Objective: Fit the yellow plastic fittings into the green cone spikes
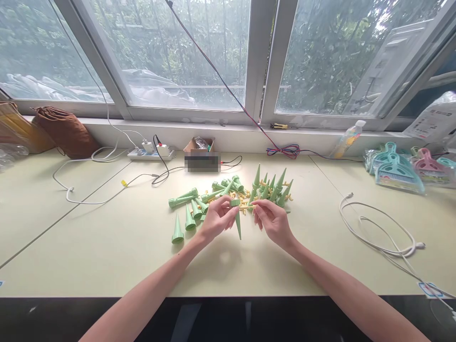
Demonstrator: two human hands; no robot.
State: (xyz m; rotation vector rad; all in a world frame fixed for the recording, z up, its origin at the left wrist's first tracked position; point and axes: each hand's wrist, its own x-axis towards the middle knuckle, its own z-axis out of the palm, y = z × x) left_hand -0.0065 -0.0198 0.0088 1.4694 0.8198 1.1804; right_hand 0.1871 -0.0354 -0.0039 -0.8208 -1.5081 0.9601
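Observation:
My left hand (218,217) grips a green plastic spike (238,223) by its wide ribbed cap, and the tip points down. The fingers of my right hand (272,221) pinch a small yellow plastic valve piece (245,207) at the side of that cap; whether it is seated in the cap I cannot tell. Left of my hands lie several loose green cones (190,218), some upright, some on their sides. Behind my right hand stands a cluster of green spikes (276,187) with yellow pieces on them. More small yellow pieces lie between the two groups, partly hidden by my hands.
On the table (124,247), a power strip (151,153) and small cardboard box (199,145) stand along the back. A brown drawstring bag (64,130) is at the left. To the right are a bottle (349,138), bagged dustpan sets (397,168) and a coiled white cable (377,237).

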